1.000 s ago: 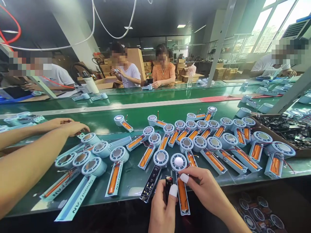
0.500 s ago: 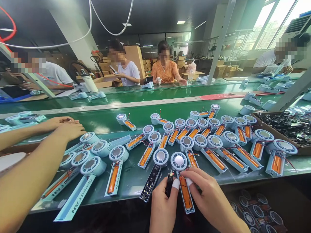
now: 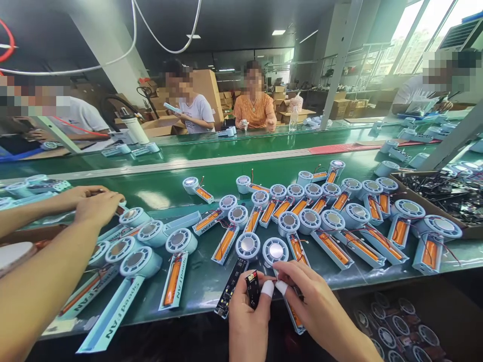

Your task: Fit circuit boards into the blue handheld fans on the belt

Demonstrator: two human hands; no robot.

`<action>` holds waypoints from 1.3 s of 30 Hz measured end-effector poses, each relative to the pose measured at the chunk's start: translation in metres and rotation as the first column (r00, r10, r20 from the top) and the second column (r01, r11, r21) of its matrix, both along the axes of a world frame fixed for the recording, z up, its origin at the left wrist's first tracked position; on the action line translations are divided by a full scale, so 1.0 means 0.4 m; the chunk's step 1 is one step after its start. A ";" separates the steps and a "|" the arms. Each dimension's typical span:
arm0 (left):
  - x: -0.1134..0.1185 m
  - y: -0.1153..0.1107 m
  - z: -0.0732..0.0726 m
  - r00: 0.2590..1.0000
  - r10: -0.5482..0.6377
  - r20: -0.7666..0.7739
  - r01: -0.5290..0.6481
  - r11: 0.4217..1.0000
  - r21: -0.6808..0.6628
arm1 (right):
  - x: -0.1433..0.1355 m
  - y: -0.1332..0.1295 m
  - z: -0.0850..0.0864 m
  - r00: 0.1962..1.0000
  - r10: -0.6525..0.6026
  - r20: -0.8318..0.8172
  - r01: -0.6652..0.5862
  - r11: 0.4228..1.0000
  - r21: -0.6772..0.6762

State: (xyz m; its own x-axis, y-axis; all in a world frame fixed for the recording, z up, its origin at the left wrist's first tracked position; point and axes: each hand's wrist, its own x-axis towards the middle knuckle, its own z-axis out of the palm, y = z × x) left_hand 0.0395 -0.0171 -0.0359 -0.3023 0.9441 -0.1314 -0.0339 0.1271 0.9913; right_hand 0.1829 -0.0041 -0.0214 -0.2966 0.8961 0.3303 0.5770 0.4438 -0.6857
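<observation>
My left hand (image 3: 249,314) is closed on a small black circuit board (image 3: 252,288), held upright between thumb and fingers. My right hand (image 3: 317,299) pinches a thin wire (image 3: 274,279) close to the board; whether a plug sits on its end I cannot make out. White covers wrap both thumb tips. Just beyond my fingers lies a light-blue handheld fan (image 3: 275,251), its open handle with an orange battery (image 3: 297,317) partly hidden beneath my right hand. To its left, another fan (image 3: 248,245) has a black circuit board (image 3: 231,289) lying in its handle.
Several opened fans (image 3: 334,221) with orange batteries and loose wires spread across the green bench (image 3: 204,296). A box of black boards (image 3: 433,193) stands at right. A co-worker's arms (image 3: 71,251) reach in from the left. More fan parts (image 3: 392,329) lie below the bench edge.
The board in my left hand has turned its face more toward me. My right hand has moved from the fan's handle to the wire, bringing it near the board.
</observation>
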 end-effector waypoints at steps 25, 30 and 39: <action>-0.019 -0.043 -0.053 0.896 -0.020 -0.444 0.070 0.993 0.096 | -0.018 0.003 0.007 0.990 -0.033 0.138 0.010 0.986 0.165; -0.040 -0.042 -0.074 0.829 -0.082 -0.553 0.162 0.982 0.097 | -0.025 0.007 0.032 0.953 -0.054 0.298 -0.021 0.969 0.245; -0.069 -0.037 -0.056 0.527 -0.093 -0.845 0.417 0.895 0.161 | -0.046 0.013 0.059 0.810 -0.107 0.576 -0.051 0.966 0.252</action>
State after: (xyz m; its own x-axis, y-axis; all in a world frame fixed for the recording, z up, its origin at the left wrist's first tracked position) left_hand 0.0118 -0.0317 -0.0584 0.1368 0.9302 0.3406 0.7695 -0.3163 0.5548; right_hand 0.1643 0.0012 0.0020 -0.4791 0.8205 0.3119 0.8450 0.5273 -0.0891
